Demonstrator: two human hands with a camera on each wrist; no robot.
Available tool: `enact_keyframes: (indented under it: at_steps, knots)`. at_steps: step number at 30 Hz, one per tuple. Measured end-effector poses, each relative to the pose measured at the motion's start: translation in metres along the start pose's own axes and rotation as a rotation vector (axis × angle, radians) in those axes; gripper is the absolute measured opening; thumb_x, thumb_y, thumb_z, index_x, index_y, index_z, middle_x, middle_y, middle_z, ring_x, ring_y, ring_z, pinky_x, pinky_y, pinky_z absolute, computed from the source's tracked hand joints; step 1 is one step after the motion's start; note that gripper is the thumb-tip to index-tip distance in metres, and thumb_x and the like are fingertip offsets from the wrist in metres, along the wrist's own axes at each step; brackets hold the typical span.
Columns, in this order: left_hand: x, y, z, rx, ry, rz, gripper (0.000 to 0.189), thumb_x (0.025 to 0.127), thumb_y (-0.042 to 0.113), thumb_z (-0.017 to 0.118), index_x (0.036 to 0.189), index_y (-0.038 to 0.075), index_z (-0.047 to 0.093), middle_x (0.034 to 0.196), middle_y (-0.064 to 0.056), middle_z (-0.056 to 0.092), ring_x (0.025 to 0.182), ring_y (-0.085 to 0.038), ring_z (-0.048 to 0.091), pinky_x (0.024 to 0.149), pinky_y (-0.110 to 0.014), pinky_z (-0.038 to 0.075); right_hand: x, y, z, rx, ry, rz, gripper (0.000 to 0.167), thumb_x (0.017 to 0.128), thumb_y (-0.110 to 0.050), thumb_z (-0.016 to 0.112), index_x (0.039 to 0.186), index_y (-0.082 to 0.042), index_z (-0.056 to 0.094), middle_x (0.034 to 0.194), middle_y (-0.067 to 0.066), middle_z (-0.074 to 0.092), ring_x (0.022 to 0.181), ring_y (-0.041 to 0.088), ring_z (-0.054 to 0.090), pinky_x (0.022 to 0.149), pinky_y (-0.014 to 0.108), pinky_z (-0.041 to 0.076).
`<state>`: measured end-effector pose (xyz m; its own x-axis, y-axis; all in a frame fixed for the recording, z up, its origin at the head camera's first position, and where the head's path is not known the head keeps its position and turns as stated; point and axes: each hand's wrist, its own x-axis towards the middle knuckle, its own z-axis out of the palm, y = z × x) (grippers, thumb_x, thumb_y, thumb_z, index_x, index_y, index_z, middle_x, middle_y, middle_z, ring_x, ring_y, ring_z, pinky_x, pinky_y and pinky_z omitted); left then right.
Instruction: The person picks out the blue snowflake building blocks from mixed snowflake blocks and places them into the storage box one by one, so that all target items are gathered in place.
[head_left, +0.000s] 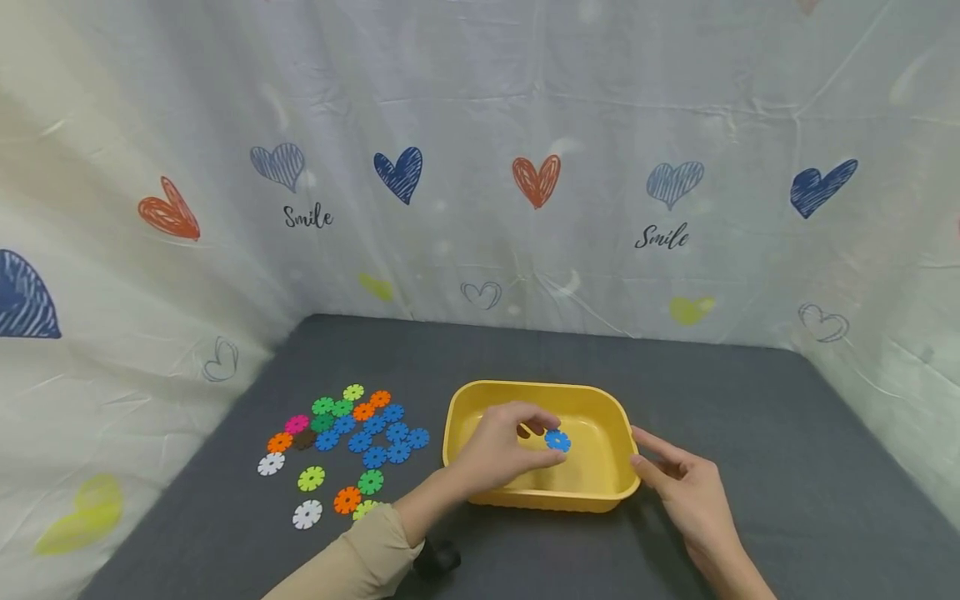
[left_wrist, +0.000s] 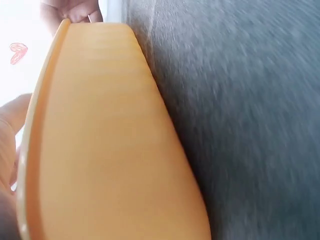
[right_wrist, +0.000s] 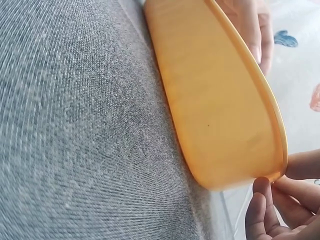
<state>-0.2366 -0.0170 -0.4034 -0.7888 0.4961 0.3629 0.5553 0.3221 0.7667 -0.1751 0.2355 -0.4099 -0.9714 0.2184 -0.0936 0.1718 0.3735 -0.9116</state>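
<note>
A yellow plastic basin (head_left: 525, 500) with rounded corners stands on the dark grey cloth. My left hand (head_left: 498, 446) reaches over its near wall and pinches a blue notched disc (head_left: 557, 441) between thumb and fingers, above the basin floor. At the right end, my right hand (head_left: 686, 483) grips the basin's rim; in the right wrist view its thumb and fingers (right_wrist: 262, 205) lie at the corner. Left of the basin lie several more blue notched discs (head_left: 375, 457), flat on the cloth. The near wall (left_wrist: 110, 125) fills much of the left wrist view, hiding most of the left hand.
Around the blue discs lie orange (head_left: 347, 500), green (head_left: 371, 481), yellow-green (head_left: 311, 477), white (head_left: 307, 514), pink and brown ones. A black device (head_left: 437, 558) sits by the left wrist. White curtains (head_left: 480, 100) printed with hearts enclose the table (head_left: 720, 392).
</note>
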Motion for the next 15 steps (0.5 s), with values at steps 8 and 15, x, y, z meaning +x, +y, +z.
enact_keyframes:
  at_steps: [8, 15]
  knots:
    - [0.014, 0.002, 0.012, 0.022, 0.002, -0.046, 0.033, 0.081, 0.024, 0.084, 0.109, 0.01, 0.074, 0.101, 0.01, 0.068, 0.093, -0.012, 0.061, 0.079, -0.025, 0.05, 0.0, 0.0, 0.001, -0.001, 0.012, -0.012, 0.046, 0.092, -0.027, 0.073, 0.136, -0.016, 0.062, 0.113, 0.008, 0.067, 0.093, 0.014, 0.06, 0.075, 0.028, 0.053]
    - [0.027, -0.001, 0.024, 0.003, -0.012, -0.125, 0.036, 0.08, 0.023, 0.085, 0.109, 0.007, 0.073, 0.098, 0.01, 0.068, 0.094, -0.012, 0.06, 0.079, -0.023, 0.05, 0.0, 0.002, 0.001, 0.019, 0.003, -0.01, 0.047, 0.092, -0.026, 0.072, 0.137, -0.016, 0.061, 0.104, 0.008, 0.07, 0.09, 0.014, 0.062, 0.075, 0.029, 0.053]
